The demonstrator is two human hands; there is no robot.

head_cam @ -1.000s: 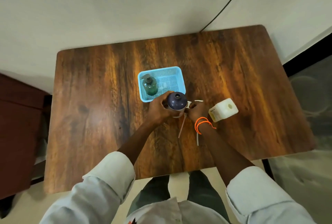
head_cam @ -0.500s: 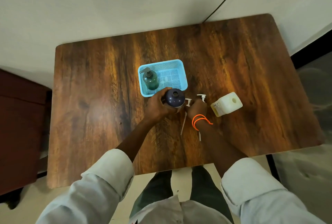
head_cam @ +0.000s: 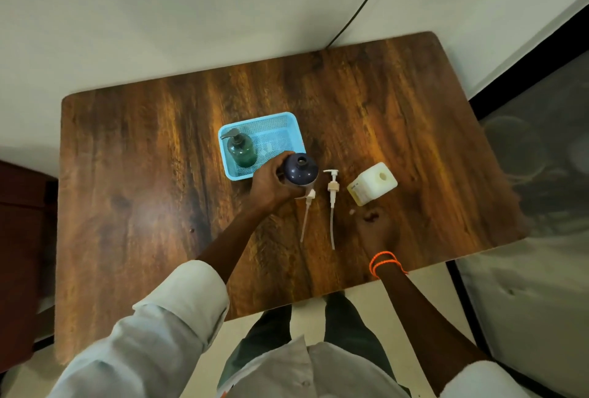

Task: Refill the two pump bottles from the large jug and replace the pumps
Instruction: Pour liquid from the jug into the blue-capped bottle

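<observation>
Wood table (head_cam: 159, 174): left hand (head_cam: 271, 185) wrapped round the dark bottle (head_cam: 301, 169), two pumps (head_cam: 331, 203) lying beside it, jug (head_cam: 373, 184) nearby; right hand (head_cam: 377, 228) blurred, fingers can't tell.

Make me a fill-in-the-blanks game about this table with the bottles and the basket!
1. The green pump bottle stands inside the blue ____.
2. The left hand grips the dark ____, whose top is open.
3. Two white ____ lie flat on the table with their tubes pointing toward the person.
4. The pale jug stands on the table with its ____ off.

Missing words: basket; bottle; pumps; cap
</observation>
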